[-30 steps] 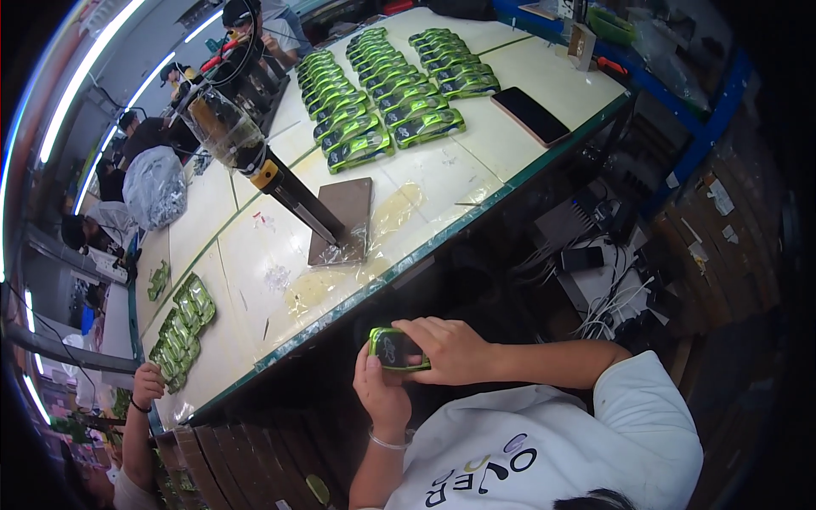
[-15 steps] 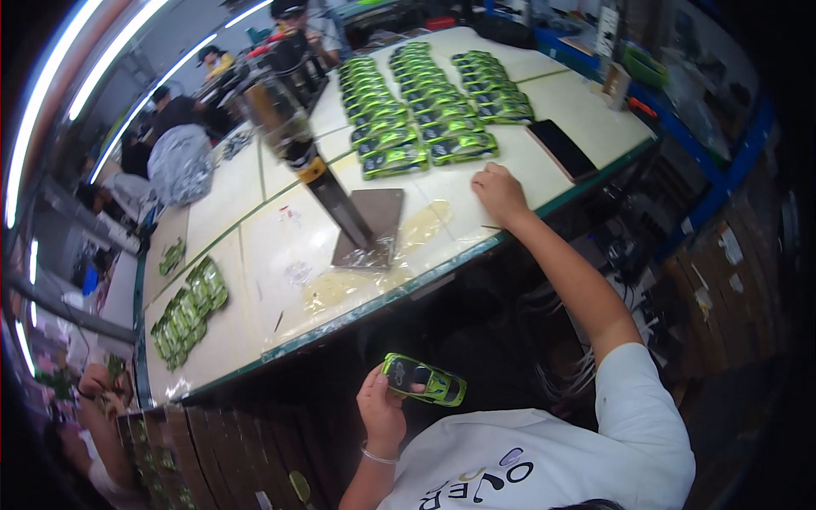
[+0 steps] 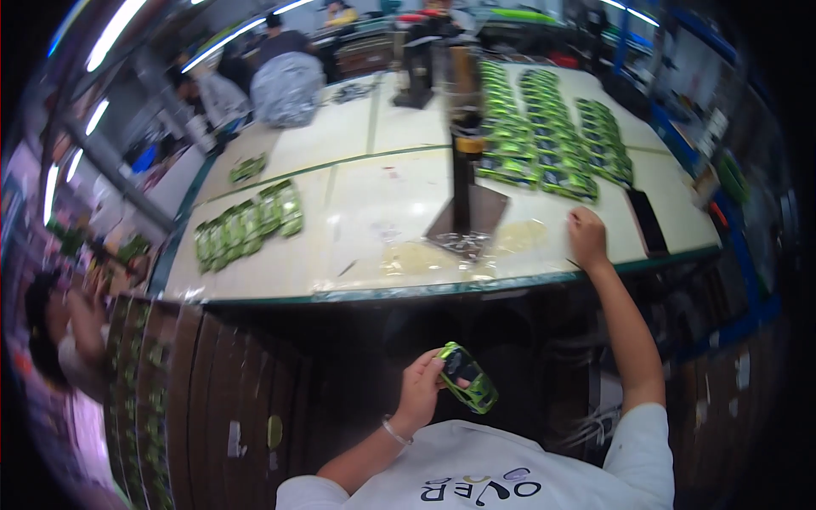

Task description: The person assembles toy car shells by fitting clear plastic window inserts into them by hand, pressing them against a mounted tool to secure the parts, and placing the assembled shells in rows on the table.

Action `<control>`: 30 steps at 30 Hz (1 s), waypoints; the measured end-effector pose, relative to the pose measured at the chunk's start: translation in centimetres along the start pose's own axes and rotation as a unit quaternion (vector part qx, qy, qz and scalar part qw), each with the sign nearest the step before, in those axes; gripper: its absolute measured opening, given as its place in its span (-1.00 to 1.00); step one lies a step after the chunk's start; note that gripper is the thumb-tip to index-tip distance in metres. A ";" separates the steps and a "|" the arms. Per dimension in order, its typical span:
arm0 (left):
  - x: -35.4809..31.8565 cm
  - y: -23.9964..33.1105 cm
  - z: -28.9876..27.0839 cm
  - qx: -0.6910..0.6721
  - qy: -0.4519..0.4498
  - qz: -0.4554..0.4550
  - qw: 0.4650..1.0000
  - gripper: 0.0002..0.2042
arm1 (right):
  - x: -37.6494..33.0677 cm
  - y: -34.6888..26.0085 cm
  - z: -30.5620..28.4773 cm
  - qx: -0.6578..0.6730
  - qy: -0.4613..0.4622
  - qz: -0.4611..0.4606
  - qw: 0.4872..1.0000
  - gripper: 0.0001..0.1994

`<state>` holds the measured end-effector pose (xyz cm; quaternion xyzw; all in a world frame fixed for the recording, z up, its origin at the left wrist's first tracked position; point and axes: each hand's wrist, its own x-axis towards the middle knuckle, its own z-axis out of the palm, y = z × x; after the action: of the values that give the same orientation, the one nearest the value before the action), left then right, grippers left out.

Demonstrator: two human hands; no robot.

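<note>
Below the table's near edge, my left hand (image 3: 420, 391) grips a bright green toy car body (image 3: 470, 384) with dark windows by one end. The car is tilted and in front of my shirt. On the right of the table (image 3: 340, 212), my right hand (image 3: 588, 238) rests with its fingers curled into a loose fist, and nothing shows in it. It lies just short of several rows of green toy car bodies (image 3: 557, 161). A black phone (image 3: 648, 223) lies to its right.
A dark upright post with a yellow band (image 3: 467, 146) stands on a brown plate (image 3: 495, 208) mid-table. Green car pieces (image 3: 248, 225) lie at left, with a bagged bundle (image 3: 287, 89) behind. Stacked cardboard trays (image 3: 191, 382) stand lower left, near another person (image 3: 81, 336).
My view has swung left, so the table now appears more level. My left hand still holds the car body, which has turned to point more downward. The right hand remains on the table.
</note>
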<state>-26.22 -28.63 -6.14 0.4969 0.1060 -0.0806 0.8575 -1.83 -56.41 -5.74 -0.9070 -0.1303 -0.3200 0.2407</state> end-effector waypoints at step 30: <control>-2.0 4.3 1.1 0.103 -0.051 0.138 0.984 -0.76 | -7.2 -14.8 -8.5 0.642 -0.209 0.306 0.671 -0.87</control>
<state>-27.00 -27.39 -1.48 0.5875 -0.0168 0.0026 0.8091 -17.53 -48.81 0.62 -0.5607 -0.0660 0.1322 0.8147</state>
